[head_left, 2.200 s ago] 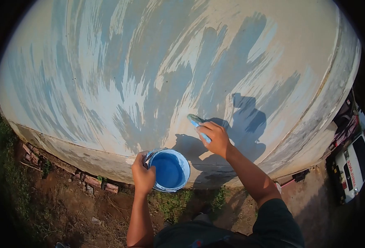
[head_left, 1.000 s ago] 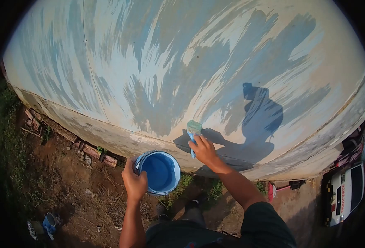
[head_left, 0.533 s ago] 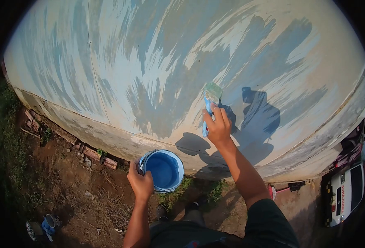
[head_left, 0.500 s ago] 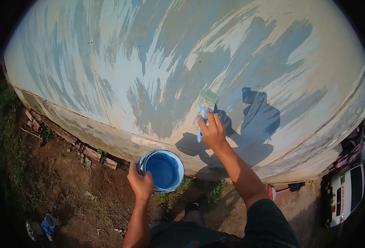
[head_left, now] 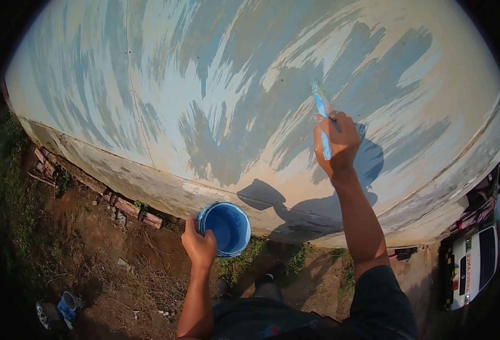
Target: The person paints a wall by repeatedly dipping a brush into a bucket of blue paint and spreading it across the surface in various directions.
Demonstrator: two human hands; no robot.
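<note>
My right hand (head_left: 339, 139) is closed round the handle of a paintbrush (head_left: 321, 107) smeared with light blue. The bristles meet the wall (head_left: 233, 153), which carries sweeping grey-blue and pale strokes over a cream surface. Lower down, my left hand (head_left: 199, 242) grips the rim of a bucket (head_left: 244, 233), thumb over the edge. Blue coats the bucket's inside, and its bottom is in shade. Shadows of my body and the bucket fall on the wall's lower right.
Along the wall's stained base lie wooden poles (head_left: 131, 212) on dirt and dry grass. Another bucket (head_left: 69, 301) with blue cloth stands at lower left. A white ambulance (head_left: 475, 266) is parked at far right. My feet (head_left: 265, 279) are close to the wall.
My right hand and the paintbrush have moved up and to the right across the wall, and the brush has turned more edge-on. My left hand and the bucket have barely shifted.
</note>
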